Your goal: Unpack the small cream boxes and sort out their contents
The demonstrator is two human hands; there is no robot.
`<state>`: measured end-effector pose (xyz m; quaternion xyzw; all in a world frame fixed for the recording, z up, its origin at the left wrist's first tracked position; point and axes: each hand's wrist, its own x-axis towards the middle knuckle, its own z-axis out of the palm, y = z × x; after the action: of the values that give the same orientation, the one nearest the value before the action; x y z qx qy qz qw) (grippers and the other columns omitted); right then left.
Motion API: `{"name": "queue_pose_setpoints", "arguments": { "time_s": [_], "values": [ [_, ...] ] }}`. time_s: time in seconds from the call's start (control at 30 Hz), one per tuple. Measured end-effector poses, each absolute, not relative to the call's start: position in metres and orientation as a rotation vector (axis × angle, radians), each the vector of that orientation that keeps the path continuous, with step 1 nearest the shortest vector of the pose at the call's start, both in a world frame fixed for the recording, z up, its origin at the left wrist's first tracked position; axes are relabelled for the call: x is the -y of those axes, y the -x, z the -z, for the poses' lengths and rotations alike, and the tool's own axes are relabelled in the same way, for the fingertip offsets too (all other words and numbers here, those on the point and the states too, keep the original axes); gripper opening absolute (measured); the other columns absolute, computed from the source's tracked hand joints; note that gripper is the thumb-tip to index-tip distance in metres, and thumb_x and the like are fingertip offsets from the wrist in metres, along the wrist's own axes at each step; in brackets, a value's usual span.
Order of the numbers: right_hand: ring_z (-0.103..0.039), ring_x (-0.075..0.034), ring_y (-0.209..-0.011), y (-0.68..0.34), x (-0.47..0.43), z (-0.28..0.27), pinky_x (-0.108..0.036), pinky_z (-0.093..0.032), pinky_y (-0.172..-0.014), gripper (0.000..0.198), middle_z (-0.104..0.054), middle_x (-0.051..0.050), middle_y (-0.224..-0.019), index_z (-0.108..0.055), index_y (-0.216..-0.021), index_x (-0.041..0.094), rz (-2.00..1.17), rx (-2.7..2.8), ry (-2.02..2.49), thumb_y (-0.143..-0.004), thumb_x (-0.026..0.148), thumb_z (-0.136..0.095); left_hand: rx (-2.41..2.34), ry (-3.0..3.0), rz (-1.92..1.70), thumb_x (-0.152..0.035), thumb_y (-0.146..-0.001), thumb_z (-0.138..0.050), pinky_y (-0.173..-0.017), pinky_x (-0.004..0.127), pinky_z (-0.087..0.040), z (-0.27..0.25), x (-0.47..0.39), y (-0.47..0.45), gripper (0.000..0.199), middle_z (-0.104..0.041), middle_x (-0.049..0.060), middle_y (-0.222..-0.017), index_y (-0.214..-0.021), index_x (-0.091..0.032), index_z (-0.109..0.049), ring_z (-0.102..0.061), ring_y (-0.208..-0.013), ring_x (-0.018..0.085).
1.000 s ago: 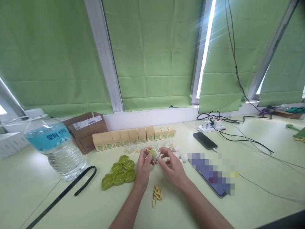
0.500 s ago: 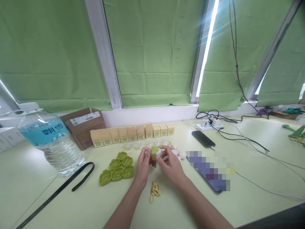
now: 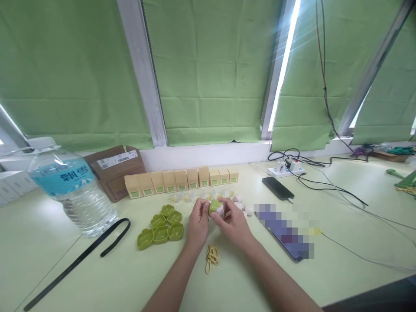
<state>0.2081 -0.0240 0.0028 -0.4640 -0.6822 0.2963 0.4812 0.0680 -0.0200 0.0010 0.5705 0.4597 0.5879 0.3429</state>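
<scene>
Between my fingers is a small green cup-like piece (image 3: 214, 206) with a pale pinkish-white part (image 3: 221, 210) against its right side. My left hand (image 3: 199, 220) pinches the green piece from the left. On the other side, my right hand (image 3: 236, 224) closes its thumb and fingers on the pale part. Several hollow green shaped cups (image 3: 160, 234) lie grouped left of my hands. Pale rounded pieces (image 3: 249, 210) sit just beyond my right hand, partly hidden by it. Yellow loops (image 3: 212, 259) lie on the table below my hands.
Small tan boxes (image 3: 180, 180) line the back, with clear rounded pieces (image 3: 186, 197) before them. A large water bottle (image 3: 74, 190), cardboard box (image 3: 113, 171) and black strap (image 3: 78, 262) are left. Right are a phone (image 3: 277, 188), a pixelated flat item (image 3: 282, 234) and a power strip (image 3: 284, 171).
The green piece has turned and tilted between my fingers, and both hands have shifted slightly to the right. The things on the table keep their places.
</scene>
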Motion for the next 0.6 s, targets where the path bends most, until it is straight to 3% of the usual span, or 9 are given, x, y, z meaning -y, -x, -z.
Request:
{"name": "queue_pose_setpoints", "arguments": {
  "time_s": [0.6],
  "values": [
    [-0.059,-0.015,-0.069,-0.2101,0.0238,-0.0022,-0.027,-0.051,-0.063,0.046,-0.061,0.000,-0.080,-0.061,-0.118,0.021,-0.737,1.653,1.110,-0.085,0.052,-0.066,-1.150,-1.289,-1.605,-0.059,-0.089,-0.055,-0.056,0.023,-0.038,0.0033,0.0150,-0.0653,0.039,-0.046,-0.004,-0.066,-0.079,-0.021,-0.051,-0.043,-0.059,0.012]
  ]
}}
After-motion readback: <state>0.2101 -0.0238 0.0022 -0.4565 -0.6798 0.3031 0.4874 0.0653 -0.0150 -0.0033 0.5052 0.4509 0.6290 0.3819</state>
